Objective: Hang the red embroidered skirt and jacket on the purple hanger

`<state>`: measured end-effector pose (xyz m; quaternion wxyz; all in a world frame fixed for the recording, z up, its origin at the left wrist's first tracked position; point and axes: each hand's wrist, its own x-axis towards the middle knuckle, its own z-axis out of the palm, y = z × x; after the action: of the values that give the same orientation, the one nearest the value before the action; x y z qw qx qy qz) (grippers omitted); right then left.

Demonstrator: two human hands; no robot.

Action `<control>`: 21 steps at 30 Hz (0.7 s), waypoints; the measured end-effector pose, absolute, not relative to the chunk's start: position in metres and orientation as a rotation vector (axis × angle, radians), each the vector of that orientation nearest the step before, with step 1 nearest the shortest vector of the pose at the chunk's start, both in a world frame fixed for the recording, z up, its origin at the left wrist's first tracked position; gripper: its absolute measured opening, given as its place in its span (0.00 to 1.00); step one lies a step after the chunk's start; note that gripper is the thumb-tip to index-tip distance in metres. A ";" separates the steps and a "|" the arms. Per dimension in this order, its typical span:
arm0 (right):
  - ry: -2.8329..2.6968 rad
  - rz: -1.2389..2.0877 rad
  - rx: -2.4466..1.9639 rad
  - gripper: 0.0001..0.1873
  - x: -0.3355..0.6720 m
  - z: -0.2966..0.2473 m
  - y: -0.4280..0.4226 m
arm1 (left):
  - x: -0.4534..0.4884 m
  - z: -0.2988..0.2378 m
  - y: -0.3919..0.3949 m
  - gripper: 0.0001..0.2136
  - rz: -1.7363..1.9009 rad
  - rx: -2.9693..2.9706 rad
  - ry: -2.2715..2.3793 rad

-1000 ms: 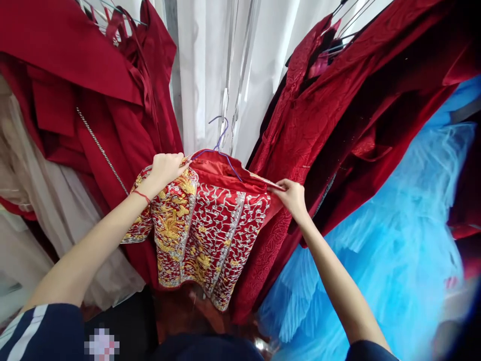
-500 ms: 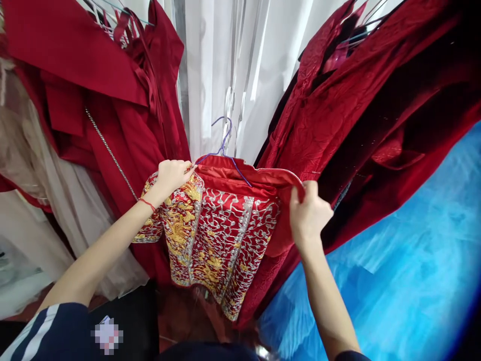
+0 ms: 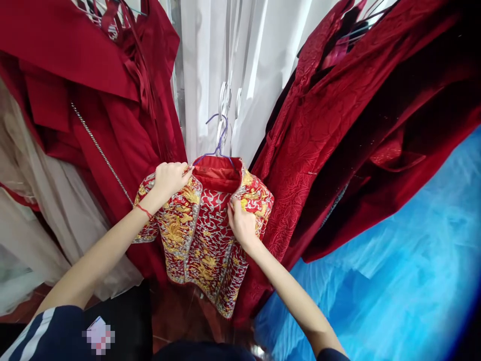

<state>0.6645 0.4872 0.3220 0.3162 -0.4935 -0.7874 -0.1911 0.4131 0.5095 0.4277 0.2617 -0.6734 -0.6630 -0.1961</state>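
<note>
A short red jacket (image 3: 208,240) with gold and silver embroidery hangs in front of me on a purple wire hanger (image 3: 221,138). The hanger's hook rises above the collar, close to white rings behind it; whether it is hooked on them I cannot tell. My left hand (image 3: 171,180) is closed on the jacket's shoulder beside the collar, a red string round its wrist. On the other side, my right hand (image 3: 242,220) grips the front edge of the jacket just below the collar. Both shoulders sit over the hanger, and the red lining shows in the neck opening.
Dark red dresses (image 3: 112,100) hang at the left, with pale gowns (image 3: 41,165) beyond them. Red patterned and velvet garments (image 3: 300,140) hang at the right, above a blue tulle skirt (image 3: 376,286). A white curtain (image 3: 203,65) is behind the jacket. A black surface (image 3: 131,321) is lower left.
My right hand has moved left and down, bringing the jacket's right-side front edge and shoulder over the hanger. The lining that was folded out there is now covered. My left hand keeps its hold.
</note>
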 end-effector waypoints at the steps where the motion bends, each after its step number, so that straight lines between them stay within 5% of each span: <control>1: -1.990 -0.438 -1.290 0.14 0.666 0.322 0.488 | 0.413 0.428 0.507 0.25 -0.525 -1.816 -1.793; 10: -1.475 -0.187 -1.424 0.24 0.732 0.355 0.470 | 0.465 0.429 0.502 0.18 -0.873 -1.867 -1.209; 14: -1.548 -0.275 -1.586 0.20 0.756 0.377 0.466 | 0.499 0.448 0.530 0.14 -0.729 -2.033 -0.983; 21: -1.488 -0.299 -1.574 0.21 0.777 0.403 0.472 | 0.486 0.471 0.583 0.21 -0.582 -2.308 -0.794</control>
<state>0.7770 0.4718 0.4028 0.4597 -0.6392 -0.6044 -0.1216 0.4863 0.5828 0.4712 0.3109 -0.8743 -0.3007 -0.2203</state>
